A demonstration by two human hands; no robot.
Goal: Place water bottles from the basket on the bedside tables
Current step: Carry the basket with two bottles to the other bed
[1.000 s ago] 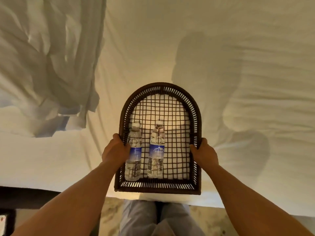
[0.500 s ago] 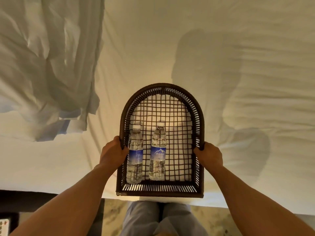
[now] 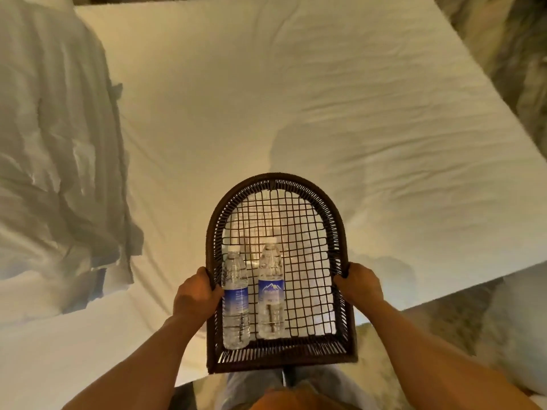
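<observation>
A dark woven basket with an arched far end and an open mesh floor is held above the near edge of the bed. Two clear water bottles with blue labels lie side by side in its left half, caps pointing away from me: the left bottle and the right bottle. My left hand grips the basket's left rim beside the left bottle. My right hand grips the right rim. No bedside table is in view.
The bed's white fitted sheet fills most of the view. A rumpled white duvet is heaped along the left side. Patterned floor shows at the lower right, with a white pillow lying on it.
The basket has come up off the bed in both hands and drawn back toward me, its near end now past the bed's edge. The view has swung, showing the bed's right corner and floor.
</observation>
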